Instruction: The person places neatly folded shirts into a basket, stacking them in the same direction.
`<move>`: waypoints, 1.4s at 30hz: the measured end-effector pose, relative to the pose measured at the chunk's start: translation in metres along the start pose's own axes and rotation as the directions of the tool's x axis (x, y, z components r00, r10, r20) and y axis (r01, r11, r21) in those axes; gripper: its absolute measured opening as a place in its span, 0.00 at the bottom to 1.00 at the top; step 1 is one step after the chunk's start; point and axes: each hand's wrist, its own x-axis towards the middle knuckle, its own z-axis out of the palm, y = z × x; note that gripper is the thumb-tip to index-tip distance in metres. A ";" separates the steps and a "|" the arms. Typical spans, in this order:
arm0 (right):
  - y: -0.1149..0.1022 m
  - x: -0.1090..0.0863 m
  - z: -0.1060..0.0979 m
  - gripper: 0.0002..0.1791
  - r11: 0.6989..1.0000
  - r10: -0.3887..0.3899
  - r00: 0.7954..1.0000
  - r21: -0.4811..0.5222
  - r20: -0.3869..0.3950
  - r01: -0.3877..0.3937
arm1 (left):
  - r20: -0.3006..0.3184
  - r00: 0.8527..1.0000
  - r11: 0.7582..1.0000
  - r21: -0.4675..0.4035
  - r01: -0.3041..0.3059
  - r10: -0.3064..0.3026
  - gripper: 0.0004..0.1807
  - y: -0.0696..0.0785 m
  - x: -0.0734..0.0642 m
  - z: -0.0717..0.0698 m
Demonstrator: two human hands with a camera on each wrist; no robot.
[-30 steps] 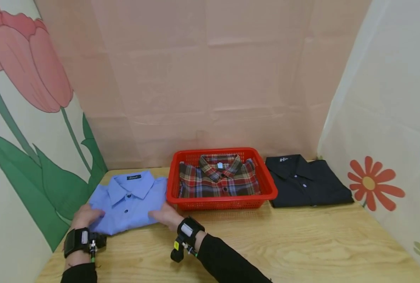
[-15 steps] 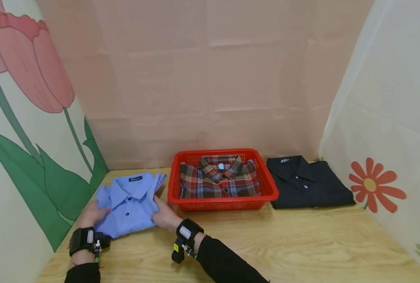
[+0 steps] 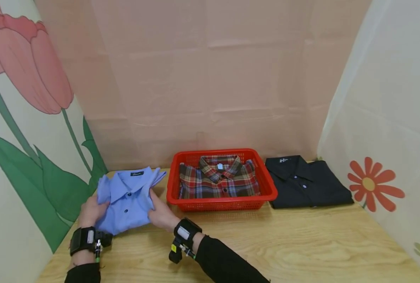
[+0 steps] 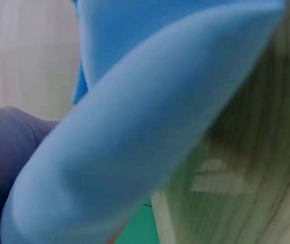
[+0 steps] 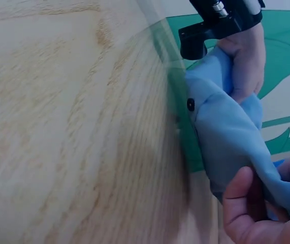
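A folded light blue shirt (image 3: pixel 130 208) with a dark collar label is held between both hands at the left of the table. My left hand (image 3: pixel 92 210) grips its left side, thumb on top of the cloth. On the opposite side my right hand (image 3: pixel 162 212) grips the shirt's edge, and the cloth bunches up there. The right wrist view shows that thumb pressed on the bent shirt (image 5: pixel 231 137), with the other hand (image 5: pixel 249 61) at the far end. In the left wrist view, the rounded fold of the shirt (image 4: pixel 134 122) fills the middle, its lower edge over the table.
Right beside the blue shirt stands a red plastic basket (image 3: pixel 222 203) with a folded plaid shirt (image 3: pixel 220 181) in it. A folded black shirt (image 3: pixel 307 184) lies on the wooden table (image 3: pixel 294 243) to the basket's right. Walls close in the back and both sides.
Both hands have taken hold of the blue shirt's sides and drawn them inward, so the shirt is narrower and its right edge has folded up. Basket and other shirts stay put.
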 end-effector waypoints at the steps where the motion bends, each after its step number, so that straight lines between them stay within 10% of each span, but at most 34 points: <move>1: -0.001 0.000 0.000 0.44 1.000 -0.015 1.000 0.000 -0.010 0.015 | -0.021 1.000 1.000 -0.004 -0.004 0.004 0.27 0.001 -0.001 0.000; 16: -0.027 -0.006 -0.008 0.39 0.988 -0.127 0.970 0.060 -0.205 0.142 | -0.221 0.975 0.997 -0.080 -0.018 0.000 0.22 0.028 -0.009 -0.001; 25: -0.042 -0.017 -0.033 0.39 0.979 -0.135 0.966 0.119 -0.219 0.164 | -0.346 0.935 0.985 -0.114 -0.127 0.081 0.22 0.049 -0.011 0.002; 42: -0.030 -0.042 -0.093 0.39 0.980 -0.146 0.972 0.108 -0.185 0.168 | -0.375 0.903 0.925 -0.223 -0.306 0.208 0.20 0.079 -0.007 0.013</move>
